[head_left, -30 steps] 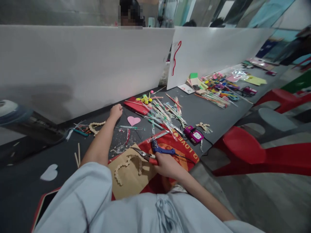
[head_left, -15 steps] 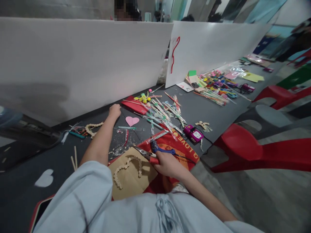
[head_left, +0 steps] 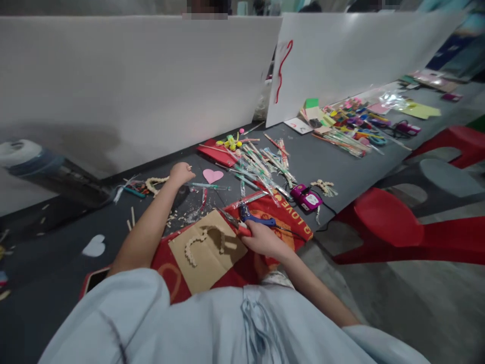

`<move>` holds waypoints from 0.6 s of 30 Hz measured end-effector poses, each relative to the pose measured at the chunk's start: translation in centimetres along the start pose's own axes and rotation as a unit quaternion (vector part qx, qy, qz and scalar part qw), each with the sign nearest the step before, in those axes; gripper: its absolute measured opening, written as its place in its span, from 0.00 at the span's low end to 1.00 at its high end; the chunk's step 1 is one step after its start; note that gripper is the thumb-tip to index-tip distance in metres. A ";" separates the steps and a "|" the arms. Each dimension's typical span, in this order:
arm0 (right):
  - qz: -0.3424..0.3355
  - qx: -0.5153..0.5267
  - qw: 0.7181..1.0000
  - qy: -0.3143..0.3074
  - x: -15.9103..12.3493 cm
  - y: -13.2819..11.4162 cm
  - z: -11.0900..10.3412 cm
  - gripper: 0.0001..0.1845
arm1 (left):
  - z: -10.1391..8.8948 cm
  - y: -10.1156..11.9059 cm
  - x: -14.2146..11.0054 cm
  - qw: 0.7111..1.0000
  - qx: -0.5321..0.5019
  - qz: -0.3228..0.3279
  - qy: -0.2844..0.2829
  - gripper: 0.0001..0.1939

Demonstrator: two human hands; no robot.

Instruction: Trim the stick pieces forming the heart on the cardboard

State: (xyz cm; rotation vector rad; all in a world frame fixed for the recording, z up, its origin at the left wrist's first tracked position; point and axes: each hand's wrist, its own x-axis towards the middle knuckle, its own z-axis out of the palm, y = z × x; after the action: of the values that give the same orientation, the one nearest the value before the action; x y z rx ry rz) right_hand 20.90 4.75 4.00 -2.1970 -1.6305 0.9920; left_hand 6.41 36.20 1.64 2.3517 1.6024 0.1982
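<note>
My left hand [head_left: 182,174] reaches over the dark table, its fingers pinched on a small pale stick piece [head_left: 190,167] whose end pokes out. A pink paper heart [head_left: 212,176] lies just right of it. My right hand [head_left: 263,239] grips red-handled pliers [head_left: 242,229], their jaws pointing left over brown cardboard [head_left: 200,275]. On that cardboard stands a curved outline of small pale wooden pieces [head_left: 188,250], casting a shadow. Beside the pliers lies a blue glue gun [head_left: 261,221], with its cord running right across a red printed bag [head_left: 288,222].
Wrapped sticks [head_left: 261,164] lie in a heap beyond the bag, near a purple box [head_left: 306,197] with a cord. White panels [head_left: 132,86] line the table's back. A bottle [head_left: 49,169] leans at left, above a white heart [head_left: 94,246]. Red stools [head_left: 382,217] stand right.
The view has tipped downward. My left hand has come back a little toward me from beside the pink heart, still pinched. The pliers stay in my right hand.
</note>
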 end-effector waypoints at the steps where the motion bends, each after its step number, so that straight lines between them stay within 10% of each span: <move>1: -0.002 0.021 1.000 0.002 0.0 0.0 0.2 0.06 | 0.0 -0.4 -1.8 1.000 -0.011 0.005 -0.010 0.07; 7: -0.011 0.120 0.993 0.013 0.0 -0.3 2.6 0.07 | 0.0 -3.0 -11.3 0.996 -0.089 0.004 -0.021 0.07; 12: -0.021 0.157 0.987 0.036 -0.3 -1.4 4.6 0.11 | -0.9 -2.8 -17.5 0.977 -0.194 -0.015 0.088 0.13; 18: -0.055 0.184 0.980 0.046 -0.5 -3.5 6.6 0.20 | 0.2 1.4 -26.4 0.859 -0.508 -0.034 -0.057 0.18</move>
State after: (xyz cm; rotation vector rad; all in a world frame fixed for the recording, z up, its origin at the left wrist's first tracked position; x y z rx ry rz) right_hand 13.92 4.16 1.20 -1.8598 -1.3809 1.0471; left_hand -2.13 11.25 3.15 1.4364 1.0846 0.6795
